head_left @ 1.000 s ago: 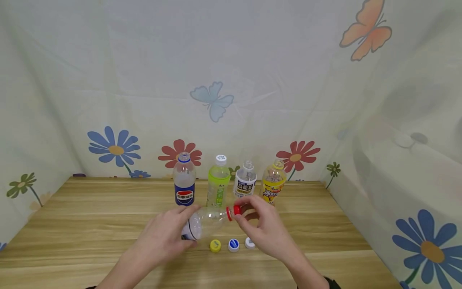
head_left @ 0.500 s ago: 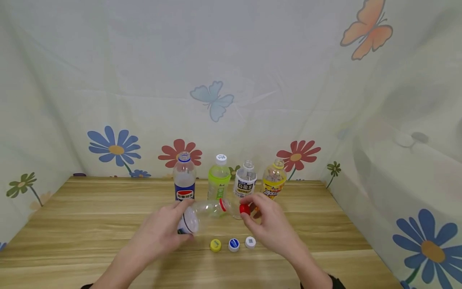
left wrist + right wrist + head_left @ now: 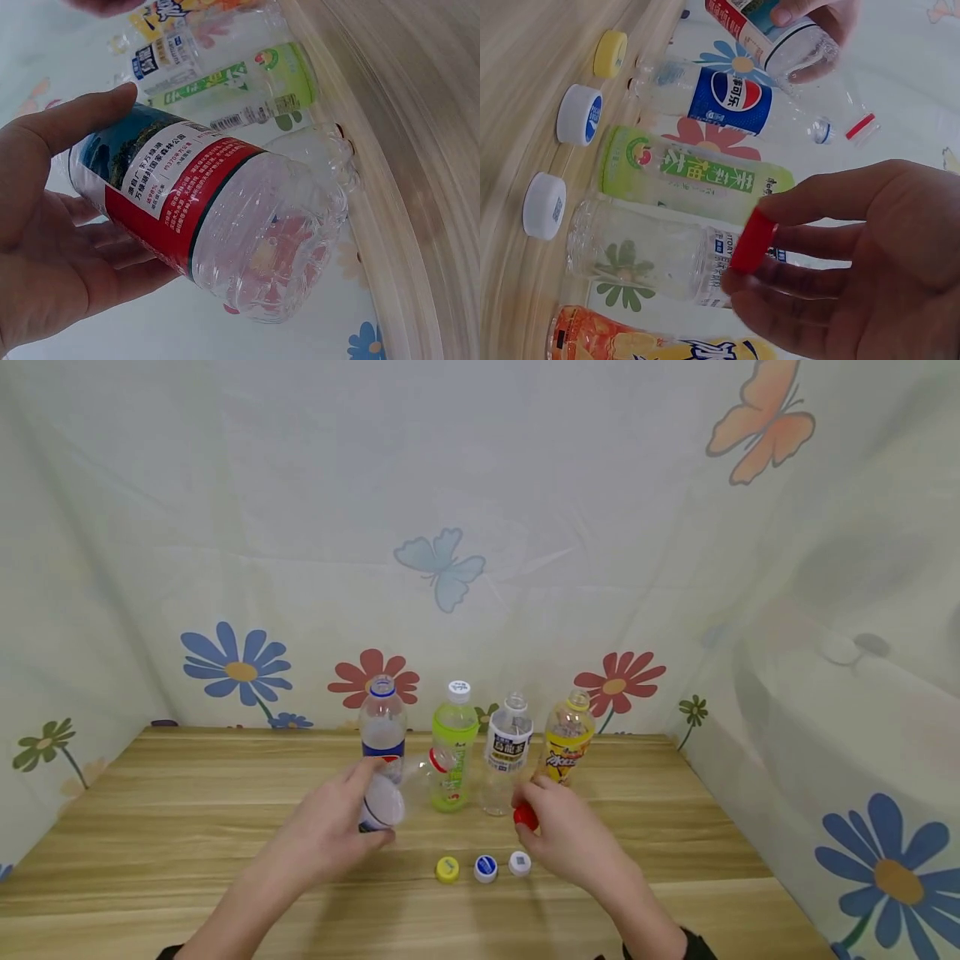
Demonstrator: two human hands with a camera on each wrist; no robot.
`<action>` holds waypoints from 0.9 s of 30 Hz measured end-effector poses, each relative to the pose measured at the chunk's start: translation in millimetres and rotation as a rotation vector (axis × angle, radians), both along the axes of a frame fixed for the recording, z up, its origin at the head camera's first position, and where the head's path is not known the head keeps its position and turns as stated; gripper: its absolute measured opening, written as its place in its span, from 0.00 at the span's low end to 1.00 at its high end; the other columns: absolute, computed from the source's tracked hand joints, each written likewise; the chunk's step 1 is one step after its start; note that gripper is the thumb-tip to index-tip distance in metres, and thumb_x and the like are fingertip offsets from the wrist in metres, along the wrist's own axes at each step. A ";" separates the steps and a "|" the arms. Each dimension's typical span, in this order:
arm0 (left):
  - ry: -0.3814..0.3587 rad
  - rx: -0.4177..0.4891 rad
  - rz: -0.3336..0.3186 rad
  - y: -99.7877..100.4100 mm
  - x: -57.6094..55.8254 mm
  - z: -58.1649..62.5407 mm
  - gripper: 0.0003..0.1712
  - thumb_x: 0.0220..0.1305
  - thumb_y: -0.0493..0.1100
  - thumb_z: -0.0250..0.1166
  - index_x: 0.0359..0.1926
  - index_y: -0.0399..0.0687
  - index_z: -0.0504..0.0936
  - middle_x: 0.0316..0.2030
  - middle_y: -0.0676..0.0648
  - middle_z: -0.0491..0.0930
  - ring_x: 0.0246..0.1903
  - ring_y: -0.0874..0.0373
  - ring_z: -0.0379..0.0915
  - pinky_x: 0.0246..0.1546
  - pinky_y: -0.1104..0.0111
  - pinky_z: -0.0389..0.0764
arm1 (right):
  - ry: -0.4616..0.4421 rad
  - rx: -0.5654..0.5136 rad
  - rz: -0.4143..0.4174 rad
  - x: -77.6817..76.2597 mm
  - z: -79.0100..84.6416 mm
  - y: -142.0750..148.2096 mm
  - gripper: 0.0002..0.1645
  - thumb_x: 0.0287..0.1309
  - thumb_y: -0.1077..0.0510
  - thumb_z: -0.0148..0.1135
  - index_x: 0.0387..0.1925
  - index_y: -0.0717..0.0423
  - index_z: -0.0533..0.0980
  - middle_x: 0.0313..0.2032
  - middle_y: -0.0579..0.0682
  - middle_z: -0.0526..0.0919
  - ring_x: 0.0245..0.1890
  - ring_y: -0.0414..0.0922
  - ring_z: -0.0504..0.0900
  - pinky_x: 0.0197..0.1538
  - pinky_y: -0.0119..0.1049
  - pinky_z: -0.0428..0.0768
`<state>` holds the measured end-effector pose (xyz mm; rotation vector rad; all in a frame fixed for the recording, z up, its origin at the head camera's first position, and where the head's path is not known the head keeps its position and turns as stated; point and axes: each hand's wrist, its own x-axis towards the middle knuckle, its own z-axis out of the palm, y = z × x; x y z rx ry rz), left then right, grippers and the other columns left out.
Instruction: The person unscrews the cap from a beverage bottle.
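My left hand point(image 3: 322, 827) grips a clear plastic water bottle point(image 3: 217, 210) round its red, white and blue label. The bottle is tilted, and its uncapped neck with a red ring points away and to the right in the head view, overlapping the green bottle. Between thumb and fingers my right hand point(image 3: 562, 835) pinches a red bottle cap point(image 3: 755, 240), apart from the bottle neck. Near the right hand, a white cap point(image 3: 520, 863), a white cap with a blue top point(image 3: 486, 868) and a yellow cap point(image 3: 447, 870) lie in a row on the wooden table point(image 3: 225, 827).
Several bottles stand in a row behind the hands: an uncapped Pepsi bottle point(image 3: 383, 735), a green-labelled bottle point(image 3: 453, 747) with a white cap, an uncapped oolong tea bottle point(image 3: 510, 747) and an uncapped yellow-labelled bottle point(image 3: 567, 743). A flowered cloth point(image 3: 300, 485) hangs behind the table.
The red cap has come off the water bottle. My left hand has drawn the bottle leftward and tipped its neck up; my right hand has moved right and slightly down with the cap.
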<state>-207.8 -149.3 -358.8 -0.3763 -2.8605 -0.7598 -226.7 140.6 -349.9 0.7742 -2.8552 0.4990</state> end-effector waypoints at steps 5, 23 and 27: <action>0.015 0.018 0.001 -5.4 -2.9 -1.9 0.48 0.49 0.46 0.79 0.66 0.39 0.63 0.58 0.41 0.70 0.52 0.47 0.74 0.50 0.55 0.77 | -0.082 0.090 -0.003 -2.1 -3.6 2.9 0.09 0.52 0.66 0.70 0.36 0.56 0.79 0.30 0.43 0.75 0.30 0.40 0.74 0.32 0.31 0.75; 0.002 0.069 0.042 -29.1 -9.9 0.0 0.47 0.50 0.44 0.77 0.65 0.35 0.60 0.55 0.38 0.73 0.48 0.45 0.76 0.48 0.52 0.77 | -0.276 0.118 -0.048 -17.4 -22.2 12.4 0.13 0.49 0.72 0.69 0.28 0.56 0.73 0.23 0.45 0.71 0.25 0.44 0.71 0.27 0.35 0.70; 0.000 0.063 0.076 -33.1 -11.9 0.7 0.47 0.50 0.46 0.77 0.64 0.34 0.61 0.52 0.38 0.74 0.45 0.45 0.77 0.44 0.53 0.78 | -0.282 0.131 -0.065 -19.5 -26.4 13.1 0.14 0.48 0.72 0.70 0.28 0.56 0.74 0.23 0.45 0.72 0.25 0.44 0.72 0.27 0.36 0.71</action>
